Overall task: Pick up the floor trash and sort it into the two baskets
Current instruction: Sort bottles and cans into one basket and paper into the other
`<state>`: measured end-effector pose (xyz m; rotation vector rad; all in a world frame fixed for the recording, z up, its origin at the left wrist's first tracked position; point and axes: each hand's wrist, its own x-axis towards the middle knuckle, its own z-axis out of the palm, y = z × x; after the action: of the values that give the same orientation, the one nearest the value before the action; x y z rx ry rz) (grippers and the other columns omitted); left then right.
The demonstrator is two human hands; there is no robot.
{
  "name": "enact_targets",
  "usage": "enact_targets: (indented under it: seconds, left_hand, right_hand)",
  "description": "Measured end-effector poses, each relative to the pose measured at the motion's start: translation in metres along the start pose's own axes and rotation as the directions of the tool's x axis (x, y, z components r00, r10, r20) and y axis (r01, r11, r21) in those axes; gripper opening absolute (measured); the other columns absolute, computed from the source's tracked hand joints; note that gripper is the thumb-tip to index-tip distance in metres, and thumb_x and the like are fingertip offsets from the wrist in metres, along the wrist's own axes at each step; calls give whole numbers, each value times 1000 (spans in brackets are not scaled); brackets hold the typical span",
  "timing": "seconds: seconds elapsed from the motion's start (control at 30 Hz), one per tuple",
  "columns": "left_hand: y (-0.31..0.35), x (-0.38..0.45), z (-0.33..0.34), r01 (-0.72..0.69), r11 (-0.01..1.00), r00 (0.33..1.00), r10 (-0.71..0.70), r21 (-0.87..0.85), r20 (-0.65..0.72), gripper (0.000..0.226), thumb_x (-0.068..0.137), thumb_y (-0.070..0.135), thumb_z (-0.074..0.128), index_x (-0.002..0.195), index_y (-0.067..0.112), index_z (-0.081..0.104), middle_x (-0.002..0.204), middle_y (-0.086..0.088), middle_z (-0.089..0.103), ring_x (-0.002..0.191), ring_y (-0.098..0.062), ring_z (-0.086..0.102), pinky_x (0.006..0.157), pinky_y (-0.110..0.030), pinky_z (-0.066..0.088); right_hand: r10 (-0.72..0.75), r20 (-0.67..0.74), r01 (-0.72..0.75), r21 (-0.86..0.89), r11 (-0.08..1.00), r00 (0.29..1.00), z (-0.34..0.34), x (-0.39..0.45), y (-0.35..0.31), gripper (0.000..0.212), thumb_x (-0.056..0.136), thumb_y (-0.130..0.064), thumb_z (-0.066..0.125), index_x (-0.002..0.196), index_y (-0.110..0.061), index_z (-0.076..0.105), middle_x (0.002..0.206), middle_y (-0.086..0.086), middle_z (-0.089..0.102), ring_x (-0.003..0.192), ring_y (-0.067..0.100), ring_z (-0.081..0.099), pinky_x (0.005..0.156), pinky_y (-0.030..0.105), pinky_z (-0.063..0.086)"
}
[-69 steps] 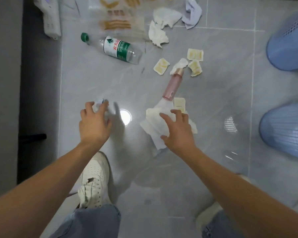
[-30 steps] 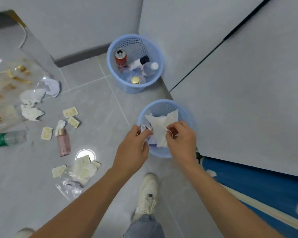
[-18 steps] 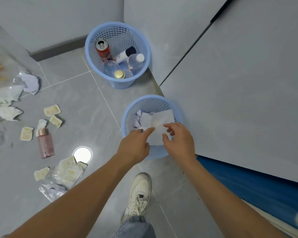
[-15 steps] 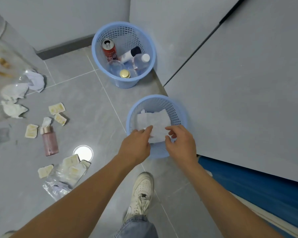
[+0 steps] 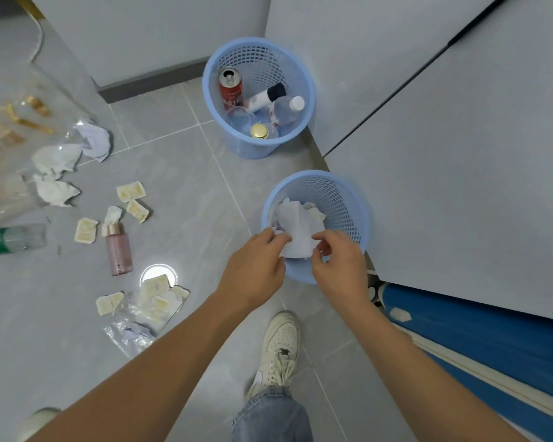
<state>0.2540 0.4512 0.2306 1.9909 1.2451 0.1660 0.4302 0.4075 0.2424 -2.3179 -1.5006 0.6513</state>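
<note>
Two hands over the near basket [image 5: 348,199]: left hand [image 5: 253,271] and right hand [image 5: 340,266], grip loose, fingers spread, holding nothing. White tissue [image 5: 296,223] lies inside it. Far basket [image 5: 288,63] holds bottles, can. Pink bottle [image 5: 118,248], wrappers on floor left.

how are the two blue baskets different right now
The far basket holds a red can and bottles; the near basket holds only white tissue. Both hands hover over the near basket, none over the far one. Both are blue, perforated and upright.
</note>
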Motion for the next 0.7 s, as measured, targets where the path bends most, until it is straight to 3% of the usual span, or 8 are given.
enact_targets:
  seconds: [0.1, 0.2, 0.4, 0.53, 0.7]
  left_hand:
    - [-40, -48, -18, 85, 996, 996, -85, 13, -26, 32, 98, 30, 55, 129, 26, 57, 115, 7, 59, 103, -16, 59, 73, -39, 57]
    - [-107, -106, -32, 267, 963, 963, -265, 32, -49, 35, 95, 33, 60, 129, 24, 58, 112, 4, 60, 108, -20, 57, 72, -38, 54]
    - [-247, -216, -17, 609, 789, 793, -607, 82, -48, 52, 93, 40, 62, 141, 27, 50, 126, 0, 53, 118, -25, 48, 77, -42, 55]
    - [-304, -256, 25, 677, 735, 735, -676, 25, -42, 64, 89, 39, 67, 147, 29, 43, 130, -3, 46, 119, -27, 46, 74, -40, 54]
    - [-330, -260, 72, 647, 762, 762, -646, 4, -54, 103, 71, 51, 81, 154, 46, 21, 153, -2, 23, 131, -31, 37, 82, -45, 55]
  right_hand:
    - [-116, 23, 116, 24, 993, 993, 20, -19, -23, 19, 87, -11, 63, 104, -18, 66, 92, -6, 60, 83, 14, 60, 67, 39, 54]
    - [-226, 118, 220, 60, 974, 967, 67, -47, -57, 19, 86, -8, 62, 103, -16, 66, 92, -5, 58, 84, 14, 60, 67, 40, 53]
    - [-294, 370, 299, 45, 953, 881, 213, -97, -110, 34, 80, -15, 64, 113, -23, 65, 105, -1, 56, 99, 23, 60, 75, 43, 55]
    - [-273, 496, 361, -90, 928, 825, 299, -115, -122, 45, 81, -18, 73, 125, -26, 61, 124, -2, 48, 113, 24, 50, 69, 36, 52]
    - [-271, 568, 477, -251, 843, 777, 361, -104, -109, 85, 72, -21, 84, 145, -35, 42, 151, 4, 26, 133, 32, 30, 74, 43, 58]
